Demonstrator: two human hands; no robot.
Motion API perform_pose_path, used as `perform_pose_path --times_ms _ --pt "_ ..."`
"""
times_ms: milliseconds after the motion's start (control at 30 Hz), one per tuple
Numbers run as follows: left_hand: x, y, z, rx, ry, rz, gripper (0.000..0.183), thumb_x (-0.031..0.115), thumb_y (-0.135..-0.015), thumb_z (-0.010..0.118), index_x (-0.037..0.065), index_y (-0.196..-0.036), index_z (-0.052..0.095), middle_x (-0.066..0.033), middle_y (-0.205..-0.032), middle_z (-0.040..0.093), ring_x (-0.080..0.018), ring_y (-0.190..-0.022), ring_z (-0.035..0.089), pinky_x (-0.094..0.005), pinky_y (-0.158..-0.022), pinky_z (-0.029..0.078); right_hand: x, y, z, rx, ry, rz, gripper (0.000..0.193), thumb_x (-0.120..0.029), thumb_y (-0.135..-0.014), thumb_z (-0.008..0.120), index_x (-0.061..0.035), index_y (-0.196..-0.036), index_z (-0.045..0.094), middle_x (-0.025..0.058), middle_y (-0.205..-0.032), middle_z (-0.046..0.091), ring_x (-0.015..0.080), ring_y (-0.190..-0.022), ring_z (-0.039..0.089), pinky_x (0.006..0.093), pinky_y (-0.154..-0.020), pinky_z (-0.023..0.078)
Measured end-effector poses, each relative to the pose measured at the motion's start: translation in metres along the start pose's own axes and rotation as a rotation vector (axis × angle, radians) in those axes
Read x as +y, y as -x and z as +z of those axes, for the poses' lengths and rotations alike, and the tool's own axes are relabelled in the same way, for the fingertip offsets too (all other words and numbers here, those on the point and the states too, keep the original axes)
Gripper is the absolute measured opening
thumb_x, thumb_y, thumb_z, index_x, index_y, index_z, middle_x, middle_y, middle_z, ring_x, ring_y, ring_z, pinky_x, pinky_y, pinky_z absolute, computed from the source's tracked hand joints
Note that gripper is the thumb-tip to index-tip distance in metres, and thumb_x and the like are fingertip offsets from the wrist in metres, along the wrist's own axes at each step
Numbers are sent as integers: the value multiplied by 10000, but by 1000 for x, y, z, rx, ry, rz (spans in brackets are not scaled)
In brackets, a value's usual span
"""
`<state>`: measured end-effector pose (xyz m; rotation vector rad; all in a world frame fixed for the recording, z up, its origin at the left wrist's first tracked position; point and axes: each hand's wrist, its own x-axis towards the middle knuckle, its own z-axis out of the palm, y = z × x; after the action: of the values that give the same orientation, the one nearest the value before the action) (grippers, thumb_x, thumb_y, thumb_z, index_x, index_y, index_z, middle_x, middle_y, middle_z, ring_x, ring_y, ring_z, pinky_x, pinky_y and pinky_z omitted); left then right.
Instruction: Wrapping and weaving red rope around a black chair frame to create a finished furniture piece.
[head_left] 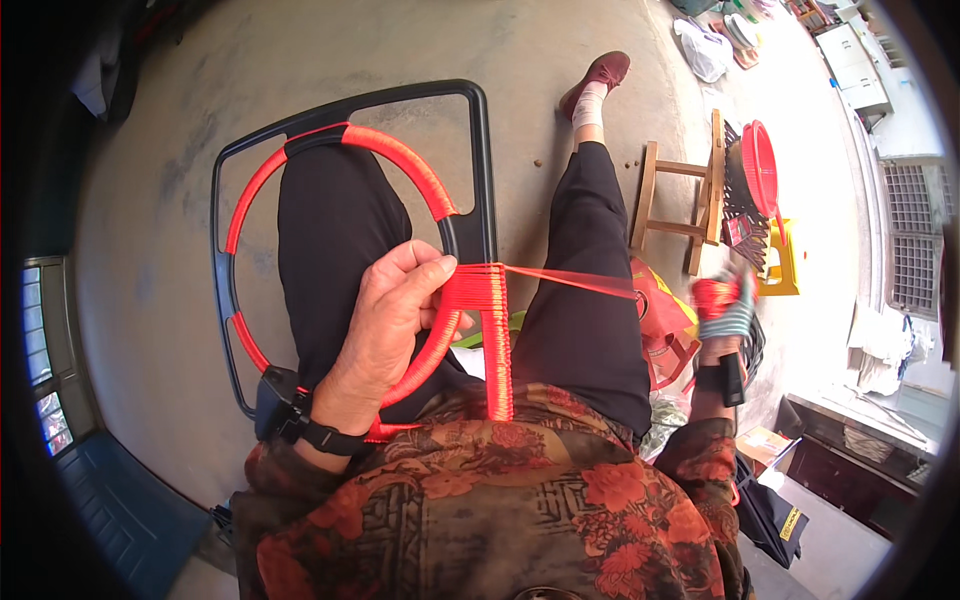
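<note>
A black rounded frame (483, 140) with an inner ring (405, 160) rests across my lap. Red cord is wound tightly round several stretches of the ring and along the frame's near right side. My left hand (395, 300) is closed on the ring, thumb and fingers pinching the flat band of red winding (478, 288) that bridges ring and frame. From this band a taut red cord (570, 280) runs right toward my right hand (722, 325). That hand is smeared by motion; a red bundle shows in it, with teal banding across the fingers or palm.
Beyond my right knee are a wooden stool (690, 195), a red plastic basket (760, 170) and a yellow stool (783, 262). A red bag (660, 320) lies beside my right leg. At the left stands a dark blue seat (125, 510).
</note>
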<state>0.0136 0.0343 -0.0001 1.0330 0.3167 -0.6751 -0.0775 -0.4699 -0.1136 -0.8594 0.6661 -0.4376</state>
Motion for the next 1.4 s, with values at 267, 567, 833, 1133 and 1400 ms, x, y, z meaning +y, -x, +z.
perform_pose_path --times_ms 267,567,833,1133,1400 --pt "-14 1 5 31 -23 85 146 180 -984 535 39 -957 561 -39 -859 649 -101 -716 631 -248 -653 526 -50 4 -10 66 149 -58 473 -383 -911 645 -11 -1187 548 98 -1046 634 218 -907 619 362 -802 539" --pt "-22 -5 8 68 -183 194 199 89 -1002 449 -26 -1126 554 -47 -993 617 -77 -887 577 -241 -798 477 90 151 247 -1370 1434 29 533 -334 -755 772 -39 -1148 566 200 -863 672 364 -787 664 412 -714 522" --pt "-24 -4 14 420 -582 699 221 54 -903 611 -11 -1112 578 -106 -969 610 -159 -889 601 -294 -790 492 123 106 263 -570 568 -161 661 -1 -783 691 -12 -1364 375 168 -1153 602 198 -1019 615 306 -849 522" --pt "-15 12 25 324 -885 1284 378 68 -806 715 -31 -1135 555 -190 -1137 598 -304 -977 606 -376 -860 501 104 168 312 -1003 972 -687 518 -119 -719 769 -10 -1183 566 142 -1114 633 225 -1008 637 317 -855 513" --pt "-30 -9 4 17 -159 71 278 290 -1016 490 23 -997 564 -16 -783 599 -68 -600 569 -225 -508 504 50 145 270 -1079 1151 -339 166 -126 -762 720 -58 -859 604 88 -761 658 247 -684 666 349 -632 526"
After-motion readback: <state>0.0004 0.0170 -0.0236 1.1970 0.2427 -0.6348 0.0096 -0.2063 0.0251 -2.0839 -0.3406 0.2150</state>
